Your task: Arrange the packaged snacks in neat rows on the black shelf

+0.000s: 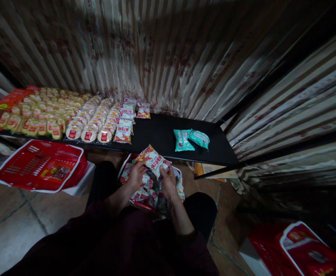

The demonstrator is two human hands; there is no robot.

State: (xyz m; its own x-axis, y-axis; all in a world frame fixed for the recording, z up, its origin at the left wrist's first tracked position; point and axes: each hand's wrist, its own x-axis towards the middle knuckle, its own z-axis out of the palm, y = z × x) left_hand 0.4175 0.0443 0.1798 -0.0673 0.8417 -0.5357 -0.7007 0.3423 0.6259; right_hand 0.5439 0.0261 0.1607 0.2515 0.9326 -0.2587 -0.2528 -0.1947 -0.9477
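A white and orange snack packet [153,160] is held between my two hands, over a basket [122,167] filled with similar packets. My left hand [137,175] grips the packet's left lower edge. On its right side, my right hand [168,181] holds it with the thumb on top. Packets of the same look [123,130] stand in a row on the black shelf [153,132], just beyond my hands. To their left are rows of round wrapped cakes [89,132].
Two teal packets [183,140] lie toward the shelf's right end. Small yellow wrapped cakes [35,126] and an orange bag [4,107] fill its left end. A red basket [41,165] stands at left on the floor, another red basket [297,249] at lower right. Striped curtains hang behind.
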